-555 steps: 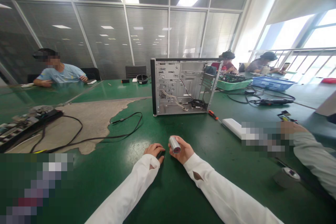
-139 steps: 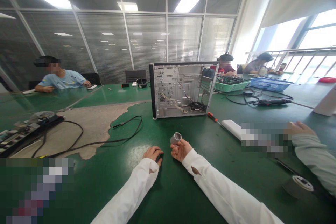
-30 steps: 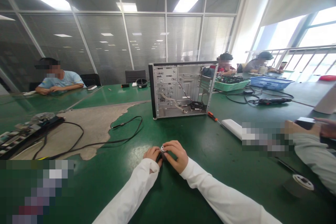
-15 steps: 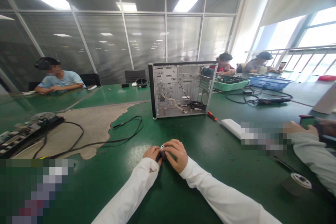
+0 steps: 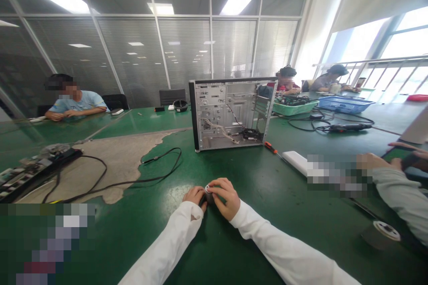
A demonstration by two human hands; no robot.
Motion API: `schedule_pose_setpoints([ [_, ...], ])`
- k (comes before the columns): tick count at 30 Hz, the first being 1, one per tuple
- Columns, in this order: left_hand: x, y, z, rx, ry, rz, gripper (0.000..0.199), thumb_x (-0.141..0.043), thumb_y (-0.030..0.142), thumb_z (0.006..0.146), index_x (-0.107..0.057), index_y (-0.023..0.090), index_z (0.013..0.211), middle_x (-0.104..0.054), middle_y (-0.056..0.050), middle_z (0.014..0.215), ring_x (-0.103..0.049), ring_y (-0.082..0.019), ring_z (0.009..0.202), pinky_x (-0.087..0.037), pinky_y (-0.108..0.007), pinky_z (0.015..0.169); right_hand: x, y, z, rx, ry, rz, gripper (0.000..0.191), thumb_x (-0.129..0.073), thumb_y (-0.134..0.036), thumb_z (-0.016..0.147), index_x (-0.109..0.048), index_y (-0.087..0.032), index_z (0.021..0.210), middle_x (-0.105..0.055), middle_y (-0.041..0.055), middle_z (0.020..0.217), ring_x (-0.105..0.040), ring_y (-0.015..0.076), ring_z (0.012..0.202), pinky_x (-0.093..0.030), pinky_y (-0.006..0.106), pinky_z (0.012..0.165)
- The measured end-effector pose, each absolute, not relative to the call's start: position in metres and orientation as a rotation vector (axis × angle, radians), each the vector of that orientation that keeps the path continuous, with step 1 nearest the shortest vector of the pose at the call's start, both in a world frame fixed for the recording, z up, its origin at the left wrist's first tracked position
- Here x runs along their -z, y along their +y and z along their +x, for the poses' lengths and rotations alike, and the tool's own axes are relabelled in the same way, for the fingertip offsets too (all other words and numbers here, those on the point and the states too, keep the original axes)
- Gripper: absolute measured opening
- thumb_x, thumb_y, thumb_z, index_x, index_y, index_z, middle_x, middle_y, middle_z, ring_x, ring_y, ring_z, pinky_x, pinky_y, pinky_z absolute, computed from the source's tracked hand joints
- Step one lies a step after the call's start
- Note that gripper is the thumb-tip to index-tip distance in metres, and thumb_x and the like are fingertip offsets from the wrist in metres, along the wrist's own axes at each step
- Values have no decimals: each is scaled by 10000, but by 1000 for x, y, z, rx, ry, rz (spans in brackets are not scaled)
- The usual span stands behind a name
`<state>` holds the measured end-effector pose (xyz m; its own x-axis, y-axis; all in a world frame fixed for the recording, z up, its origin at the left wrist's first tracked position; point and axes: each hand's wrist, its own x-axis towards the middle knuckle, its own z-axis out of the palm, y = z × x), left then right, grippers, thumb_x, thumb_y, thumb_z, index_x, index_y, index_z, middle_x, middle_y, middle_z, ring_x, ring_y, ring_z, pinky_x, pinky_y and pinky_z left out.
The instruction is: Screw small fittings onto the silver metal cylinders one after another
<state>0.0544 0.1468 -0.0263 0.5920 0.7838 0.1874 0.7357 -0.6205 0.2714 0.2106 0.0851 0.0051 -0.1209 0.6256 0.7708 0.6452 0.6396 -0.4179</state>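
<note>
A small cylindrical object with a pale top [image 5: 207,189] stands between my hands on the green table [image 5: 214,245]. My left hand [image 5: 195,196] grips it from the left, fingers curled round its side. On the other side my right hand [image 5: 226,197] has its thumb and fingers closed on it near the top. Behind my hands stands an open metal computer case [image 5: 234,116] with loose cables and a dark part inside. An orange-handled screwdriver [image 5: 270,147] lies by the case's lower right corner.
A white bar [image 5: 294,162] and a cylinder with a white top [image 5: 381,234] lie right. Another person's hands [image 5: 381,162] are beyond. Left are a black cable [image 5: 133,181] and a circuit-board strip [image 5: 40,167]. Green [image 5: 294,107] and blue baskets [image 5: 346,104] stand at the back right.
My hands and the small cylinder have hardly moved. The other person's hands at the right have shifted, with one now reaching across higher up. The seated person at the left has lowered their head slightly.
</note>
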Motion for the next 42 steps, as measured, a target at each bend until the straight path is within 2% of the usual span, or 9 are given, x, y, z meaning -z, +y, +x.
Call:
schedule_pose_setpoints([
  [15, 24, 148, 54, -341, 1306, 2629, 386, -499, 253, 636, -511, 218, 1020, -495, -27, 1101, -436, -211, 1006, -375, -322, 818, -7, 88, 210, -53, -1735, -1014, 282, -432, -148, 730, -533, -201, 988, -556, 57, 909, -468, 159, 889, -399, 345, 786],
  [26, 26, 149, 55, -372, 1289, 2647, 377, -509, 252, 621, -526, 207, 995, -500, -31, 1093, -442, -210, 996, -378, -320, 822, -14, 97, 202, -216, -1634, -1170, 88, -505, -153, 696, -581, -182, 730, -547, 40, 835, -477, 139, 838, -395, 304, 770],
  [33, 32, 153, 52, -422, 1255, 2655, 349, -509, 258, 631, -532, 226, 979, -507, -14, 1083, -448, -204, 983, -374, -317, 822, -23, 97, 211, -222, -1595, -1127, 109, -474, -197, 736, -567, -188, 792, -538, 38, 833, -481, 128, 794, -406, 269, 691],
  [37, 33, 153, 52, -425, 1246, 2662, 338, -517, 258, 632, -539, 217, 967, -507, -21, 1079, -450, -208, 975, -377, -316, 815, -12, 95, 227, -224, -1624, -1176, 126, -454, -236, 754, -557, -188, 808, -538, 29, 778, -481, 111, 704, -402, 244, 622],
  [42, 32, 152, 52, -427, 1247, 2656, 337, -518, 261, 643, -528, 227, 979, -499, -19, 1093, -440, -205, 996, -374, -316, 815, 9, 99, 239, -212, -1890, -1417, 113, -458, -223, 740, -562, -197, 777, -556, 18, 756, -484, 125, 733, -363, 271, 675],
])
